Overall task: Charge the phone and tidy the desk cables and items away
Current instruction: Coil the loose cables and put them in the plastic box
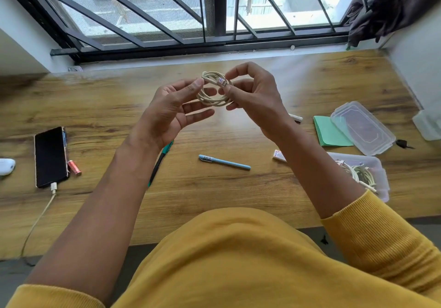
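Above the middle of the wooden desk (pixel 100 107) I hold a coiled cream cable (pixel 211 99). My left hand (pixel 170 111) pinches the coil's left side with thumb and fingers. My right hand (pixel 256 97) grips its right side, the thumb on the plug end. A black phone (pixel 50 156) lies at the left with a white charging cable (pixel 43 214) plugged into its near end. A clear plastic box (pixel 379 176) at the right holds another coiled cable (pixel 360 173).
On the desk lie a blue pen (pixel 224 162), a green-and-black pen (pixel 158 164), a red battery (pixel 74 168), a white marker (pixel 296 117), a small tube (pixel 279 155), green paper (pixel 328 132) and the box's clear lid (pixel 362 127). A white case (pixel 6 165) sits far left.
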Available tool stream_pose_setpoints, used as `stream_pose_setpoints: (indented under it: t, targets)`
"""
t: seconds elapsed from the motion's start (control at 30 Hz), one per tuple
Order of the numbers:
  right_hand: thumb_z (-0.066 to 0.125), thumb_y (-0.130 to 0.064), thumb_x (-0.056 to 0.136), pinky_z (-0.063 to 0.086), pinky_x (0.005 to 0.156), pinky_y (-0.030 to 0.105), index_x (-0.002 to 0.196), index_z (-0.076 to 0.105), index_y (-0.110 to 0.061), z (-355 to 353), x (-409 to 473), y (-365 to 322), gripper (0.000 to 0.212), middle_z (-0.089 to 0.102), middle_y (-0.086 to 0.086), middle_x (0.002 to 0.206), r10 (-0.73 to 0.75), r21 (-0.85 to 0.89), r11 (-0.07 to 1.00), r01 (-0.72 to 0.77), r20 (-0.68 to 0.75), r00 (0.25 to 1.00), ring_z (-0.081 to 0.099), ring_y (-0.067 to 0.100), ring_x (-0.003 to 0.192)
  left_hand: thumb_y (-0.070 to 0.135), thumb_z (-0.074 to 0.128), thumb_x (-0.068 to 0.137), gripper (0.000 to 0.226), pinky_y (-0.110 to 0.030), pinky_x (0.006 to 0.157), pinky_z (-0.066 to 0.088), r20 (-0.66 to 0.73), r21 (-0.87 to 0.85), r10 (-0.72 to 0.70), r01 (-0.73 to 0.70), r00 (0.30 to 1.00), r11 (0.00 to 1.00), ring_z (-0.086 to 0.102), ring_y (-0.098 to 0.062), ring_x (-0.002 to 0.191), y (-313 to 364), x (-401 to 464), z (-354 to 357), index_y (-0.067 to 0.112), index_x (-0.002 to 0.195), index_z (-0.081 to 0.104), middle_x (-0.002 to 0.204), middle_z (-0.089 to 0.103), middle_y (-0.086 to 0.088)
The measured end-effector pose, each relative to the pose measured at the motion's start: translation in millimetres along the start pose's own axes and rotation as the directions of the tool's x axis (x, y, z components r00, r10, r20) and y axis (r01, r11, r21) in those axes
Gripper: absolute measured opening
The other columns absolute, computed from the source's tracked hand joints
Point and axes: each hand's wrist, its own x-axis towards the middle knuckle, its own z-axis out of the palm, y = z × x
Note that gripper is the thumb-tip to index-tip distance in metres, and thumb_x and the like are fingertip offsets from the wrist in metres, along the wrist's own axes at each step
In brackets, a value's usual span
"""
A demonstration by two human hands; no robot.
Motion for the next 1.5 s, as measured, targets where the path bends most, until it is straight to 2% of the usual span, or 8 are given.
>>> stream_pose_setpoints:
  t: [0.2,0.43,0.63,0.9,1.03,1.13,1.27,1.5]
  targets:
    - [0.072,-0.001,0.093,0.066,0.079,0.044,0.128,0.062,-0.005,-8.0,-1.6,6.8,0.037,0.079,0.014,0.097,0.051,-0.057,0.997,-0.051,-0.008,0.999,0.078,0.029,0.087,0.009,0.064,0.103,0.024,-0.042,0.085,0.065,-0.053,0.110,0.024,-0.018,0.998,0.994,0.075,-0.031,0.103,-13.9,0.6,0.2,0.001,0.125,0.071,0.119,0.075,-0.019]
    - [0.078,-0.007,0.091,0.067,0.076,0.045,0.107,0.076,-0.008,-19.3,-15.6,18.6,0.015,0.080,0.011,0.093,0.172,-0.066,0.982,-0.179,-0.103,0.980,0.079,0.025,0.084,-0.002,0.068,0.099,0.030,-0.040,0.080,0.066,-0.103,0.203,0.093,-0.070,0.990,0.977,0.078,-0.031,0.093,-34.8,1.0,14.5,0.000,0.129,0.069,0.115,0.077,-0.020]
    - [0.086,-0.010,0.086,0.066,0.074,0.042,0.105,0.079,-0.005,-46.5,-40.4,25.1,0.021,0.080,0.015,0.090,0.276,-0.030,0.959,-0.283,-0.144,0.950,0.080,0.030,0.083,0.003,0.074,0.097,0.021,-0.037,0.074,0.067,-0.114,0.218,0.085,-0.059,0.990,0.974,0.079,-0.033,0.085,-58.0,-2.4,40.0,-0.002,0.118,0.074,0.104,0.079,-0.023]
    - [0.085,-0.007,0.086,0.065,0.072,0.036,0.108,0.079,-0.004,-106.1,-87.3,32.5,0.023,0.076,0.030,0.101,0.345,0.089,0.938,-0.334,-0.211,0.914,0.079,0.035,0.086,0.001,0.080,0.091,0.025,-0.038,0.077,0.066,0.012,0.212,0.014,-0.016,1.000,0.977,0.080,-0.033,0.088,-82.9,3.6,98.4,0.001,0.115,0.076,0.099,0.081,-0.017]
    - [0.085,-0.004,0.085,0.066,0.069,0.036,0.103,0.079,-0.003,-138.1,-109.6,35.9,0.019,0.080,0.016,0.089,0.366,0.105,0.931,-0.350,-0.264,0.893,0.078,0.029,0.077,-0.001,0.083,0.087,0.029,-0.040,0.075,0.066,0.072,0.261,0.027,-0.045,0.997,0.964,0.079,-0.032,0.082,-97.4,4.7,132.9,-0.003,0.115,0.075,0.095,0.079,-0.020]
    - [0.084,-0.001,0.085,0.067,0.068,0.039,0.107,0.077,0.002,-162.6,-125.7,40.4,0.023,0.075,0.031,0.092,0.389,0.090,0.920,-0.381,-0.323,0.863,0.076,0.031,0.074,0.000,0.085,0.086,0.025,-0.044,0.076,0.067,0.097,0.313,0.010,-0.040,0.995,0.949,0.079,-0.029,0.077,-110.0,6.5,158.7,0.004,0.109,0.076,0.086,0.078,-0.014]
    - [0.082,0.004,0.085,0.066,0.061,0.036,0.102,0.073,0.002,-192.6,-147.5,46.7,0.019,0.074,0.034,0.092,0.418,0.068,0.902,-0.427,-0.392,0.820,0.076,0.030,0.070,0.010,0.089,0.085,0.029,-0.048,0.076,0.067,0.154,0.442,-0.007,-0.063,0.988,0.895,0.080,-0.028,0.080,-127.2,10.7,188.4,0.010,0.111,0.076,0.091,0.078,-0.014]
    - [0.080,0.006,0.087,0.067,0.068,0.039,0.111,0.073,0.004,-238.2,-175.0,56.9,0.025,0.074,0.032,0.097,0.415,-0.011,0.886,-0.464,-0.428,0.803,0.077,0.038,0.081,0.014,0.092,0.083,0.034,-0.037,0.071,0.068,0.253,0.542,0.030,-0.168,0.967,0.823,0.079,-0.017,0.084,-143.1,9.9,236.7,0.006,0.113,0.078,0.095,0.077,-0.007]
